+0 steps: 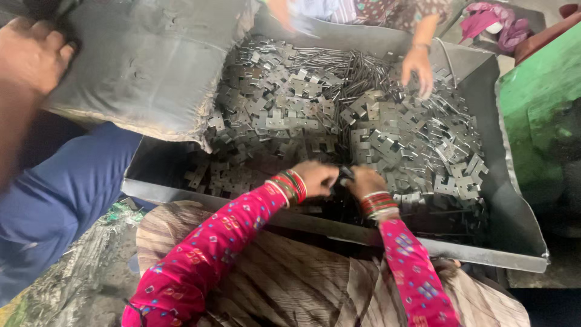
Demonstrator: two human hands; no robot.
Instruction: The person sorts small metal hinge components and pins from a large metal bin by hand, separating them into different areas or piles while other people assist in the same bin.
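My left hand (318,177) and my right hand (363,180) meet at the near side of a big sheet-metal tray (484,254). Both wrists carry red and white bangles over pink patterned sleeves. The fingers of both hands are closed around a small dark metal piece (344,174) held between them, mostly hidden by the fingers. Just beyond the hands lies a heap of flat grey notched metal plates (375,130) mixed with thin rods.
At top left another person's hand (30,51) grips a grey sack (151,60) tipped over the tray's left corner, with blue trousers (66,181) below. A second person's hand (417,69) reaches into the heap from the far side. A green surface (544,103) stands at right.
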